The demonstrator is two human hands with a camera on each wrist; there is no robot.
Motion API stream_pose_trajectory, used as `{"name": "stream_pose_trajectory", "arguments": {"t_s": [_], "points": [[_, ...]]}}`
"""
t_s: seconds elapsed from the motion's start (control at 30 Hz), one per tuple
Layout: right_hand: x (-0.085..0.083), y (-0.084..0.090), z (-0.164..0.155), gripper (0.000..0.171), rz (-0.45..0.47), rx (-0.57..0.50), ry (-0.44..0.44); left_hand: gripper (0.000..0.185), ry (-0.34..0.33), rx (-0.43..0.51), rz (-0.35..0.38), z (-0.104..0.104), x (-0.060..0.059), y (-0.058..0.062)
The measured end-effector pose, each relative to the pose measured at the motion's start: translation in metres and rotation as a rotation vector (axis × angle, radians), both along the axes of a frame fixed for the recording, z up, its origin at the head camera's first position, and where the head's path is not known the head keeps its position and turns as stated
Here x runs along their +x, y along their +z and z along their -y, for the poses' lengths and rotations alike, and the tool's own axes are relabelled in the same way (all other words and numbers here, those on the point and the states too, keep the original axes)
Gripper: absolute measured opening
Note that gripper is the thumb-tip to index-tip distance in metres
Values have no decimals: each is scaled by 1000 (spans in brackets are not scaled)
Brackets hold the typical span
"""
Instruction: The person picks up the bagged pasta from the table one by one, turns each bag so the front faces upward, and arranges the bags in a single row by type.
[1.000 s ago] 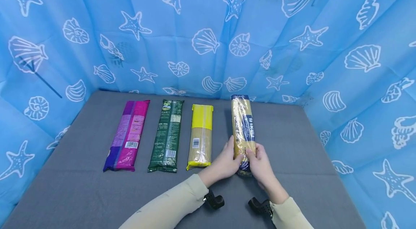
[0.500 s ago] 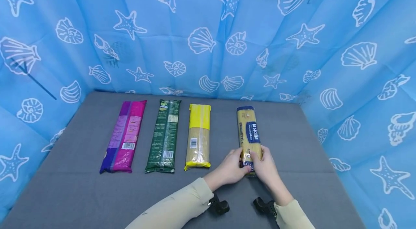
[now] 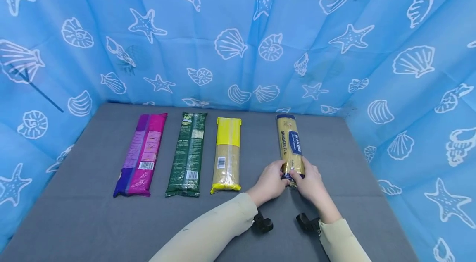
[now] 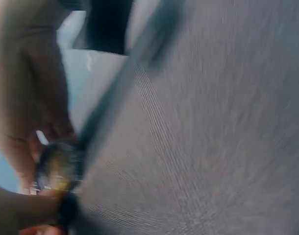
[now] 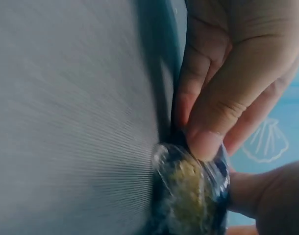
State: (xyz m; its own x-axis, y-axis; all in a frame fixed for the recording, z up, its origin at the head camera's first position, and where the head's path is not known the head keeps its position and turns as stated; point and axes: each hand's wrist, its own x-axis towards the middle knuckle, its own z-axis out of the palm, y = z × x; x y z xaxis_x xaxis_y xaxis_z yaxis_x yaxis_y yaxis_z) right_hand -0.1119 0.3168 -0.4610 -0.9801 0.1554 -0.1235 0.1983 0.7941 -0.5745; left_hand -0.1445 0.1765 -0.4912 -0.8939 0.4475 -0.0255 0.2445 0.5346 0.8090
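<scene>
A clear pack of spaghetti [image 3: 289, 140] with blue ends and a blue label lies lengthwise at the right of the row, its front lettering facing up. My left hand [image 3: 270, 180] grips its near end from the left side. From the right, my right hand [image 3: 309, 179] holds the same end, thumb on top. In the right wrist view the crinkled end of the spaghetti pack [image 5: 186, 196] shows close against the cloth, under the thumb. The left wrist view is blurred, with the pack's end [image 4: 59, 166] between both hands.
To the left lie a yellow-ended pasta pack [image 3: 227, 154], a dark green spaghetti pack [image 3: 187, 154] and a pink and purple pack [image 3: 142, 154], side by side on the grey tablecloth [image 3: 93, 220]. A blue shell-print curtain [image 3: 230, 76] closes off the back and sides.
Both hands have moved the spaghetti pack to the right and lowered it from a raised tilt to lying flatter. In the last half second it slid slightly farther back and right.
</scene>
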Motion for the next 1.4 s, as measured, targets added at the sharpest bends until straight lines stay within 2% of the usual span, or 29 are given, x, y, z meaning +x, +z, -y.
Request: {"name": "stream_pose_trajectory", "arguments": {"t_s": [0.13, 0.37, 0.43, 0.53, 0.63, 0.77, 0.9, 1.0, 1.13, 1.4], "points": [[-19, -3, -5, 63, -41, -25, -39, 49, 40, 149, 35, -4, -10, -5], [-29, -7, -11, 62, -60, -16, -95, 56, -95, 390, 276, 2, -14, -1], [-29, -6, -10, 62, -64, -6, -96, 56, -114, 426, 311, 4, -14, -2], [-28, -5, -7, 62, -90, 9, -92, 57, -115, 426, 327, 9, -15, -1], [-27, -3, -1, 61, -155, 21, -101, 58, -105, 389, 282, 18, -17, 5], [-24, 1, 9, 65, -223, 14, -139, 59, -77, 293, 167, 36, -23, 16], [-21, 7, 19, 71, -244, -8, -146, 60, -46, 217, 83, 58, -31, 28], [-20, 11, 28, 77, -255, -44, -117, 63, -22, 205, 46, 77, -36, 37], [-20, 13, 42, 82, -252, -129, -69, 70, 31, 198, -6, 101, -42, 43], [-22, 8, 73, 78, -184, -361, 19, 72, 138, 154, -53, 145, -51, 41]]}}
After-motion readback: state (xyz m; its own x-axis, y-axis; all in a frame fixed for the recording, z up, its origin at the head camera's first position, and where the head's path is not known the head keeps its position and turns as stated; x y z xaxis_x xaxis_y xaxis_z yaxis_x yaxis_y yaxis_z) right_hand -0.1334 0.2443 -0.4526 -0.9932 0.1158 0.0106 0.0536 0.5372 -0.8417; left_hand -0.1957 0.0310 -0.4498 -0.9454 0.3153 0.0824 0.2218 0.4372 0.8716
